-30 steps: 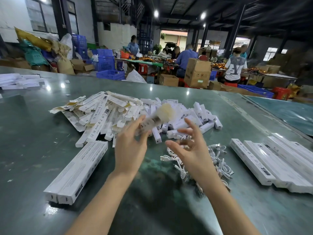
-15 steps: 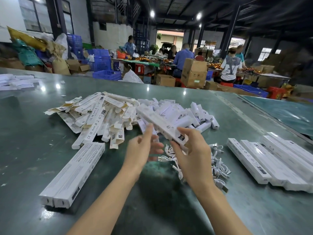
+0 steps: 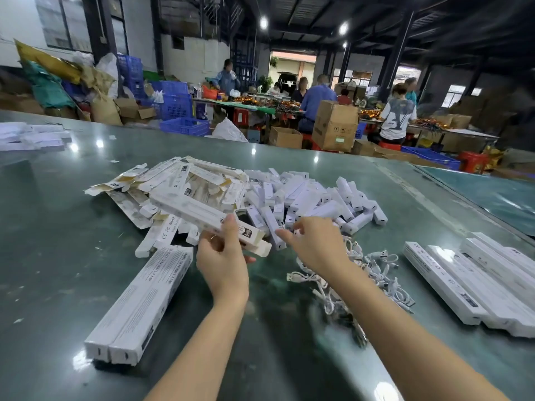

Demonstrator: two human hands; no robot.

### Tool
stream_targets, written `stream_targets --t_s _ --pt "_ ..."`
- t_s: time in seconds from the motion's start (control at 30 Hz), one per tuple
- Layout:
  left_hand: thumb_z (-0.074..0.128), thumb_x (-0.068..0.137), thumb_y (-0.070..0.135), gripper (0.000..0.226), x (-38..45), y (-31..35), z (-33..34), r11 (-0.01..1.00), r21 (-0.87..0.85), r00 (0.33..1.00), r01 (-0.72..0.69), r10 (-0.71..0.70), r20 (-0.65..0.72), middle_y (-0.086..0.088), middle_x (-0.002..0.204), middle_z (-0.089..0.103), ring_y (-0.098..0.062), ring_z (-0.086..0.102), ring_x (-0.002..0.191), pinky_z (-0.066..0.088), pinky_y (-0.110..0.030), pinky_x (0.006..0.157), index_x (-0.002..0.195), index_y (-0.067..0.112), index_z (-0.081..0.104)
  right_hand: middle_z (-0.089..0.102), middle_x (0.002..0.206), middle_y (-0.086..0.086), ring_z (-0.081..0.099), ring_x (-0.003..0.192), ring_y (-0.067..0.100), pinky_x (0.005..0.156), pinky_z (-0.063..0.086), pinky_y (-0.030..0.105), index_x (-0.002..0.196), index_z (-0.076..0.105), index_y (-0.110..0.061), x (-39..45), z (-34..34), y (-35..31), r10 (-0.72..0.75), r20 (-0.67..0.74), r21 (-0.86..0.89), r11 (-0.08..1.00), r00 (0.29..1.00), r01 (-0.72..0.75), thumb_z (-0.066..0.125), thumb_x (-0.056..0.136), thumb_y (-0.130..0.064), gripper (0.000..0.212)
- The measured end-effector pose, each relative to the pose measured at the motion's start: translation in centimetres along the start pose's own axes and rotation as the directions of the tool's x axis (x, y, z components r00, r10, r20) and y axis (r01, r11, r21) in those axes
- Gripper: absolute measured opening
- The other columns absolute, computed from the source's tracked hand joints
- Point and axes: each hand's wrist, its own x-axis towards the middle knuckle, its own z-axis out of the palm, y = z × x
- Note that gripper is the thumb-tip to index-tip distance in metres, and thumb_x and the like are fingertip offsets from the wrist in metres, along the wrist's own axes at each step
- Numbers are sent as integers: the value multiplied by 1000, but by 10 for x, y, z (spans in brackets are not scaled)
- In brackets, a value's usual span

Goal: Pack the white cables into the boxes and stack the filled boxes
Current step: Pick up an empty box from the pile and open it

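My left hand [image 3: 223, 261] grips the near end of a long white box [image 3: 202, 215], held slanted above the table with its end flap open. My right hand [image 3: 318, 247] is off the box and reaches to the edge of a heap of small white blocks [image 3: 312, 198], fingers loosely curled with no clear grip. A tangle of white cables [image 3: 376, 270] lies on the table just right of and under my right wrist. Two long boxes [image 3: 142, 302] lie side by side at the near left. Several more long boxes [image 3: 477, 282] lie in a row at the right.
A heap of flat unfolded box sleeves [image 3: 185, 180] lies behind my left hand on the green table [image 3: 58, 227]. More white boxes [image 3: 31, 137] sit at the far left. Beyond the table, people work among cardboard cartons [image 3: 335, 128] and blue crates [image 3: 185, 125].
The long box passed from my right hand to my left hand and swung left. My right hand let go and moved forward to the small white blocks.
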Motion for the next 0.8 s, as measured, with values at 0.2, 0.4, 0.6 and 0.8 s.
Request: stream_targets --t_s 0.2,0.4,0.6,0.8 --pt "63 94 35 23 11 -4 -3 999 -31 999 -25 24 -36 -5 75 69 -16 64 47 49 -23 40 87 14 60 64 104 13 54 96 32 74 36 35 92 59 -9 16 29 -13 35 18 -180 983 999 -32 56 92 -40 31" --pt "64 94 30 22 10 0 1 975 -182 991 126 -117 59 -2 81 72 -11 70 61 53 -22 47 97 8 65 65 76 5 58 64 15 52 45 22 96 57 -14 -17 -5 -5 254 -334 792 597 908 125 52 97 -22 9" --pt "64 94 24 13 1 4 3 937 -232 953 263 -213 217 3 73 74 -11 70 61 55 -21 53 92 12 67 54 52 -5 46 46 6 43 38 16 81 64 -17 -74 -25 20 321 -314 927 308 893 215 49 100 -18 25" --pt "65 92 26 15 -3 5 2 942 -215 943 258 -197 268 -1 82 76 -14 73 70 56 -21 60 94 11 69 48 47 -2 36 42 8 40 30 17 75 63 -9 -79 -18 17 284 -211 922 376 935 93 52 98 -16 26"
